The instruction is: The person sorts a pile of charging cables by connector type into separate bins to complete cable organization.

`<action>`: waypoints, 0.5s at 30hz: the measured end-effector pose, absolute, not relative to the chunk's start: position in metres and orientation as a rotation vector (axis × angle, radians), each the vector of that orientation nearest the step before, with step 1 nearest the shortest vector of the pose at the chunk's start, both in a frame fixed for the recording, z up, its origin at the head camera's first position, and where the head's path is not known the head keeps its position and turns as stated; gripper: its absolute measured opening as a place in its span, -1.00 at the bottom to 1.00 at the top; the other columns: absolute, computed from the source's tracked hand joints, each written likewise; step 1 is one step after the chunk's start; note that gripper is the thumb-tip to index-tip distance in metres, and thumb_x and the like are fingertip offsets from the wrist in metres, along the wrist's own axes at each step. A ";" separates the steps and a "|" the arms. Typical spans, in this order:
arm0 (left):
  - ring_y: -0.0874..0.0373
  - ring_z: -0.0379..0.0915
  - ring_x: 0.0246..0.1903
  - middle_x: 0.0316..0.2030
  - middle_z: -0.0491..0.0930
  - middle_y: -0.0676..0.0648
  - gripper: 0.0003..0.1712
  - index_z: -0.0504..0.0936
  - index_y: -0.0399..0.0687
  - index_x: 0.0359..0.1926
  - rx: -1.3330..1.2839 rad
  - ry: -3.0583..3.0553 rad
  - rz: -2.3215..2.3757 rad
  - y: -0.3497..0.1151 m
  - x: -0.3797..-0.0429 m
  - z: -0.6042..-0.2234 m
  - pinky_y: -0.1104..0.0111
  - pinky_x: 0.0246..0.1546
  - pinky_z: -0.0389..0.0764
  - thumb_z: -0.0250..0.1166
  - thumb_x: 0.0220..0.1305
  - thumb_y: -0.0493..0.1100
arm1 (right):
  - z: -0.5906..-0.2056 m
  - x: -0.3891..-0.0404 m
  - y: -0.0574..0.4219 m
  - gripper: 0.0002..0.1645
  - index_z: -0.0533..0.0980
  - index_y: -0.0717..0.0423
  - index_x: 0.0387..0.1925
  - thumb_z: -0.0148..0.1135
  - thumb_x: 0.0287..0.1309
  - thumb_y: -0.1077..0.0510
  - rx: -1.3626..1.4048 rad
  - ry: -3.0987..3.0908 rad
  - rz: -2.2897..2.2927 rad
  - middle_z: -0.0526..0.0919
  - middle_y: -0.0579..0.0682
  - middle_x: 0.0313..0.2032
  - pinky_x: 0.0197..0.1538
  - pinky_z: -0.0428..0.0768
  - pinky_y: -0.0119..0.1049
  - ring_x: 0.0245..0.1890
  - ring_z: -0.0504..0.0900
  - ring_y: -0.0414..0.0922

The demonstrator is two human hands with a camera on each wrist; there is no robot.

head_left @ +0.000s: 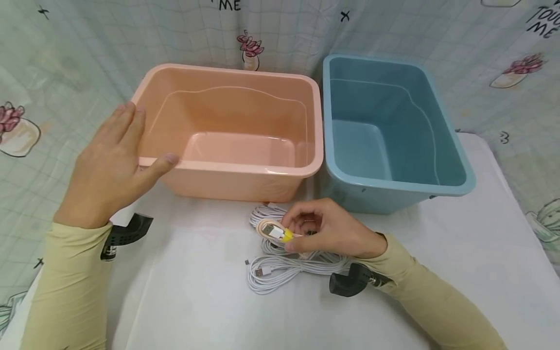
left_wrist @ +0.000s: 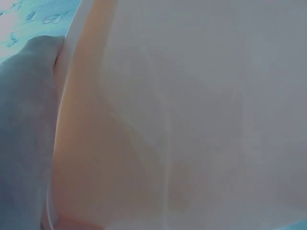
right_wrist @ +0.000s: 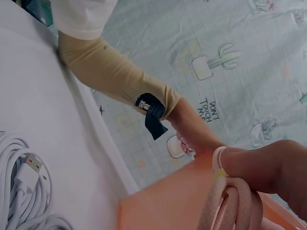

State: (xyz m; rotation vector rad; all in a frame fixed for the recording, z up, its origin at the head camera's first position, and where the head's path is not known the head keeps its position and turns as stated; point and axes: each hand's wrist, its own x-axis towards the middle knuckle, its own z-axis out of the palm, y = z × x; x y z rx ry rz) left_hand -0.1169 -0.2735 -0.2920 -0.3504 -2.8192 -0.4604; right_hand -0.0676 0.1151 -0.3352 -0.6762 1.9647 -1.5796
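My left hand [head_left: 109, 163] rests on the front left corner of a salmon-pink plastic bin [head_left: 245, 168], its fingers and thumb laid straight over the rim. In front of the bins, my right hand [head_left: 339, 231] pinches a coiled pale pink USB cable [head_left: 265, 224] between thumb and fingers. A yellow band [head_left: 286, 236] is near its white plug. The right wrist view shows the coil [right_wrist: 230, 203] close up under the thumb. Beneath and beside this hand lie several coiled white USB cables [head_left: 273, 282] on the table.
A blue plastic bin [head_left: 398, 184] stands to the right of the salmon-pink one, their rims close together. Both insides show no contents. A white cloth [head_left: 210, 301] covers the table. Behind hangs a patterned curtain [head_left: 288, 29].
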 end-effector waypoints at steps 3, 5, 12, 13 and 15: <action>-0.30 -0.09 0.64 0.62 -0.02 -0.38 0.19 -0.02 -0.29 0.63 -0.344 -2.846 -0.454 -0.274 -0.117 -0.291 -0.29 0.56 0.09 0.05 0.39 0.50 | -0.329 -0.065 0.116 -0.70 0.66 0.18 -0.15 0.54 0.05 0.31 -0.702 1.994 -1.584 0.62 -0.04 -0.35 -0.25 0.62 -0.40 -0.35 0.55 -0.22; -0.29 -0.11 0.64 0.62 -0.03 -0.37 0.20 -0.04 -0.30 0.63 -0.346 -2.857 -0.448 -0.274 -0.117 -0.291 -0.26 0.58 0.07 0.04 0.39 0.51 | -0.324 -0.064 0.116 -0.71 0.67 0.15 -0.17 0.55 0.03 0.32 -0.718 2.027 -1.584 0.61 -0.05 -0.37 -0.26 0.61 -0.40 -0.36 0.54 -0.22; -0.26 -0.16 0.66 0.63 -0.06 -0.36 0.19 -0.05 -0.31 0.63 -0.351 -2.860 -0.457 -0.275 -0.118 -0.290 -0.21 0.62 0.01 0.05 0.39 0.49 | -0.300 -0.060 0.117 -0.66 0.66 0.10 -0.19 0.56 -0.03 0.36 -0.840 2.163 -1.600 0.58 -0.03 -0.37 -0.25 0.63 -0.38 -0.34 0.53 -0.17; -0.26 -0.16 0.66 0.63 -0.06 -0.35 0.19 -0.05 -0.30 0.63 -0.350 -2.860 -0.458 -0.275 -0.118 -0.290 -0.21 0.62 0.01 0.06 0.39 0.48 | -0.296 -0.059 0.117 -0.66 0.66 0.10 -0.19 0.56 -0.03 0.37 -0.855 2.170 -1.602 0.58 -0.03 -0.37 -0.24 0.63 -0.37 -0.34 0.52 -0.16; -0.25 -0.16 0.66 0.63 -0.07 -0.35 0.18 -0.06 -0.30 0.63 -0.349 -2.862 -0.456 -0.275 -0.118 -0.290 -0.20 0.62 0.00 0.06 0.40 0.48 | -0.289 -0.059 0.118 -0.65 0.66 0.09 -0.18 0.55 -0.03 0.38 -0.875 2.174 -1.601 0.58 -0.03 -0.36 -0.20 0.64 -0.37 -0.32 0.52 -0.16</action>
